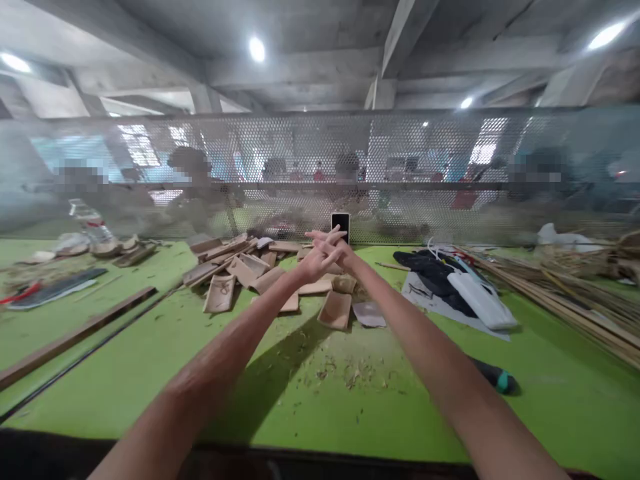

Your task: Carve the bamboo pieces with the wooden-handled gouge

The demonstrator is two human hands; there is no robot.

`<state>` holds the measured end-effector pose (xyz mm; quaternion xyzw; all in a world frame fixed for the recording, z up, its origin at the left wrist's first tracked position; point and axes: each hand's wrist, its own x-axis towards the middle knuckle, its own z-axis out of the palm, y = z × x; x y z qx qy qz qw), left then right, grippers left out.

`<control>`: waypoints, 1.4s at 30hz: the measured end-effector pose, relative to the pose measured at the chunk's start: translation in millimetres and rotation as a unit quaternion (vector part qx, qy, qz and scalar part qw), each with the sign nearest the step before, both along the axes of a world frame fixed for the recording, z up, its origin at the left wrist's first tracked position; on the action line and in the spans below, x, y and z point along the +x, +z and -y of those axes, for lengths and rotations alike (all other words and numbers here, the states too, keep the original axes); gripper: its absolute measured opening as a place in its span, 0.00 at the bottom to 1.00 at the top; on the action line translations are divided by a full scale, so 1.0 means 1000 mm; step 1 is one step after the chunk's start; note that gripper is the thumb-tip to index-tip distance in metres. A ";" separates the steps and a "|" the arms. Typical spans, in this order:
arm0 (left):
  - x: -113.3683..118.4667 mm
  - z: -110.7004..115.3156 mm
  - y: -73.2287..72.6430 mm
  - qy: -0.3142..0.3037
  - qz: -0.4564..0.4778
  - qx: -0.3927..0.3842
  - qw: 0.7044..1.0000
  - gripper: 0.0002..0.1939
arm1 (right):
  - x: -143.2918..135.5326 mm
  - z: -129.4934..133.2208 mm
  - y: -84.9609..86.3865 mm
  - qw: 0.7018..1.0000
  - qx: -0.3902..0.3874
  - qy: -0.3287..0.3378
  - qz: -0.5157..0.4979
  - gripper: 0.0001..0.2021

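Both my arms reach straight out over the green table (165, 347). My left hand (314, 263) and my right hand (345, 256) meet in the middle, their fingers crossed through each other and stretched out. Neither holds an object. Directly behind the fingers a phone (341, 221) with a dark screen stands upright against the mesh. Several curved bamboo pieces (220, 293) lie in a loose pile to the left of and below the hands. One squarish bamboo piece (335, 311) lies below the wrists, with a pale flat scrap (370, 314) beside it.
Shavings (355, 373) litter the table's middle. On the right are a black cloth (435, 277), a white packet (483, 300), a dark tool handle (500, 379) and long bamboo strips (560, 300). A wooden bar (80, 333) and plastic bottle (95, 223) are left. A mesh screen (285, 167) stands behind; people sit beyond.
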<state>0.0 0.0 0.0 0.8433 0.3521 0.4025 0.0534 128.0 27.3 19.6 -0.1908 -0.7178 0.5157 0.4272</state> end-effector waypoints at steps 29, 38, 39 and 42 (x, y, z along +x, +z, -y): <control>0.008 0.088 -0.048 0.018 -0.168 -0.124 0.978 0.38 | 0.121 0.089 -0.063 0.898 0.210 -0.196 0.335 0.25; 0.008 0.084 -0.055 0.026 -0.034 -0.038 0.998 0.12 | 0.114 0.093 -0.068 0.914 0.191 -0.230 0.275 0.24; 0.007 0.084 -0.056 0.026 -0.017 -0.030 0.999 0.12 | 0.113 0.094 -0.067 0.915 0.188 -0.234 0.270 0.24; 0.006 0.082 -0.057 0.034 0.043 0.000 0.999 0.12 | 0.113 0.097 -0.066 0.916 0.185 -0.243 0.261 0.26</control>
